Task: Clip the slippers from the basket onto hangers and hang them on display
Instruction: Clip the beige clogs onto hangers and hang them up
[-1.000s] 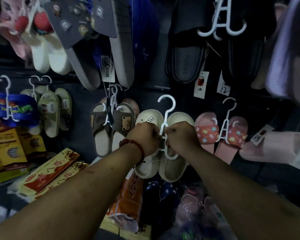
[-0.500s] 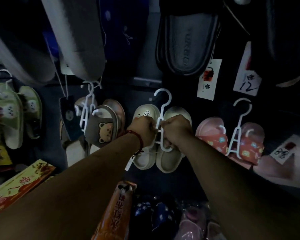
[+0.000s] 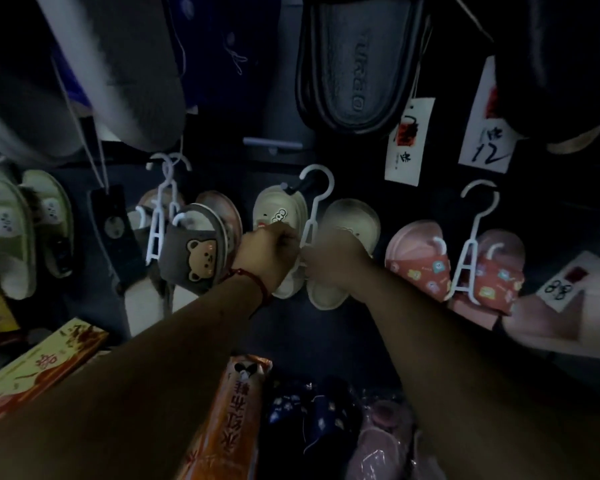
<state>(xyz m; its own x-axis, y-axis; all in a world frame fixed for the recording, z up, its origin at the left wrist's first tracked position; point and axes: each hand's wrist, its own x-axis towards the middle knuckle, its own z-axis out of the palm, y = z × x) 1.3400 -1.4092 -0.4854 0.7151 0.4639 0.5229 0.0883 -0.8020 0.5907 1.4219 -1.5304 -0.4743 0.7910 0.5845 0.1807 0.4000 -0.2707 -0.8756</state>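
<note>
Both hands are curling into fists around the lower stem of the white hanger (image 3: pixel 309 227) — the left hand (image 3: pixel 268 257) is pressing against the cream slipper on its side, and the right hand (image 3: pixel 333 263), slightly blurred, is gripping just beside it, knuckles nearly touching. Whether the fingers are pinching clips or straps is hidden. A red cord (image 3: pixel 257 283) is circling the left wrist. The cream slippers (image 3: pixel 352 220) are hanging one on each side of the stem, and the hanger's hook is curving around a dark peg (image 3: pixel 297 186) on the wall. To the left a grey bear slipper (image 3: pixel 194 254) is hanging, to the right a pink pair (image 3: pixel 420 265) on its own hanger. Below the arms, a glossy plastic bag (image 3: pixel 385 441) is holding pink slippers — beside it are lying navy patterned slippers (image 3: pixel 309 410) and an orange packet (image 3: pixel 232 420).
</note>
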